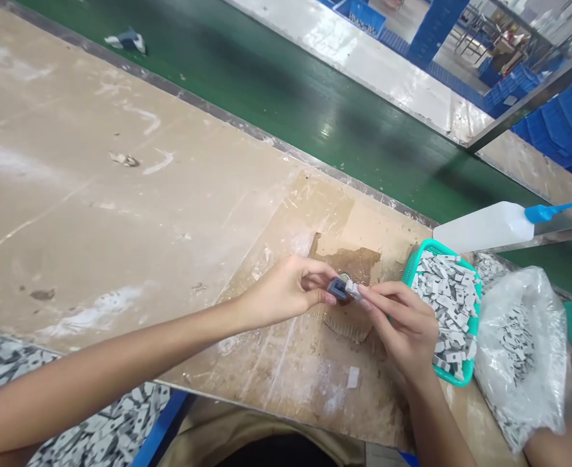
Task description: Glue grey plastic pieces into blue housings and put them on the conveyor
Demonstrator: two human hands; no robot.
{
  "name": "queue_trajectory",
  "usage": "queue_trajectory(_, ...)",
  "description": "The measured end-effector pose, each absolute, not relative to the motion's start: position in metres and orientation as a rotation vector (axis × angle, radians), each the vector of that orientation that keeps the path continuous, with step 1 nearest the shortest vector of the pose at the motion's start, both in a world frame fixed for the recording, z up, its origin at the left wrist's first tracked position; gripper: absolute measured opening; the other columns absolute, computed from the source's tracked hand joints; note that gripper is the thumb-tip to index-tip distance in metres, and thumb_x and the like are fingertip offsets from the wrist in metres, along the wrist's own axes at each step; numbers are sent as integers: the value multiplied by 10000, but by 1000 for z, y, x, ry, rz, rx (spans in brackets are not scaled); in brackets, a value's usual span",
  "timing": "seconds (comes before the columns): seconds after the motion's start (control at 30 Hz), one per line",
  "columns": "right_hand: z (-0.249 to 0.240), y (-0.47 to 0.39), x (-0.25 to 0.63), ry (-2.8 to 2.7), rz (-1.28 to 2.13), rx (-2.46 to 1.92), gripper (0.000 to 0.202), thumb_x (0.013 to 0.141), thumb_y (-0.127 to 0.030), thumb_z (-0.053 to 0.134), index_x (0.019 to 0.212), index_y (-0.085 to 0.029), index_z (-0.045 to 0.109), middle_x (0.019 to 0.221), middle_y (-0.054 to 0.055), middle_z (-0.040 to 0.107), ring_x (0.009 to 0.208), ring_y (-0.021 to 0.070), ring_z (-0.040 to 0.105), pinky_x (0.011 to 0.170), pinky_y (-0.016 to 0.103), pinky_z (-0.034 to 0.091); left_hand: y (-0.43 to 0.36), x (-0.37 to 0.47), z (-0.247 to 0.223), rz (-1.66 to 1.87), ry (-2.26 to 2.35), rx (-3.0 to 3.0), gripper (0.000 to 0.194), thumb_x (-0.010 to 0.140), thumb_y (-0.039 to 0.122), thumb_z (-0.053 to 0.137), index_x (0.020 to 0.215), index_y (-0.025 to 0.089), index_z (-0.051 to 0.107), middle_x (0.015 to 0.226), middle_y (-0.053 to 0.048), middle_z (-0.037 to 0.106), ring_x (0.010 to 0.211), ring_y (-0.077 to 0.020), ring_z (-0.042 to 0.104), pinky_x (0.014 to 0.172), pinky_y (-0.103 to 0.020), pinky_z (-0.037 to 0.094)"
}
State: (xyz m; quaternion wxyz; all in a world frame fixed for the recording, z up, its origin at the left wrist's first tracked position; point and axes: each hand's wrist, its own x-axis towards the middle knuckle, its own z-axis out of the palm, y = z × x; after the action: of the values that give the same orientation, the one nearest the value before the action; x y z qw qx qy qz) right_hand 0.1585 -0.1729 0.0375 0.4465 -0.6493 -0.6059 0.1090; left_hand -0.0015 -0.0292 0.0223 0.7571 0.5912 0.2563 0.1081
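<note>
My left hand (310, 285) pinches a small dark blue-grey plastic part (336, 289) with an open hollow side. Between the fingertips of my right hand (403, 318) is a small light grey plastic piece (353, 290). The two pieces meet end to end or nearly so; I cannot tell whether they are joined. Beneath them lies a torn piece of brown cardboard (349, 258). Just right of my right hand stands a green basket (475, 324) heaped with light grey pieces (446, 298).
A white bottle with a blue nozzle (485, 227) lies behind the basket. A clear plastic bag (548, 337) of small parts sits at the right. Along the far side runs a green conveyor belt (266, 104). A blue bin (162, 428) full of parts is at the lower left.
</note>
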Motion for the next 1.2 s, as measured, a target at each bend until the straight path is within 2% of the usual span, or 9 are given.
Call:
queue_trajectory(0.27,35,-173,159,-1602,387,-1596,392,919,-124,626,1239,-345,684,970,33,705,814,133,680,655,245,570,-38,-3,17,286,558,1324,163,738,82,665,838,182,747,803,-14,777,773,-187,749,745,-274,612)
queue_trajectory(0.8,35,-171,147,-1539,548,-1585,465,936,-78,570,1296,-364,640,953,23,636,835,123,645,689,241,551,-49,-4,19,455,630,1466,165,762,120,652,882,146,762,899,-66,755,751,-175,702,647,-243,576)
queue_trajectory(1.0,28,-168,139,-1544,516,-1590,433,947,-118,568,1317,-333,632,913,20,615,807,121,621,707,238,541,-44,-5,19,363,655,1389,161,742,99,648,858,93,759,743,-64,717,660,-147,634,588,-217,505)
queue_trajectory(1.1,31,-164,139,-1564,526,-1629,363,969,-181,553,1305,-282,649,881,23,612,784,122,622,711,236,543,-35,-4,16,283,653,1345,226,731,108,677,938,89,765,670,-46,683,615,-129,596,563,-208,467)
queue_trajectory(1.2,41,-163,146,-1589,536,-1670,378,994,-254,520,1365,-272,595,968,38,668,869,141,656,776,258,552,-22,-3,13,290,570,1247,464,732,138,722,1196,151,704,668,-6,652,605,-116,588,567,-204,456)
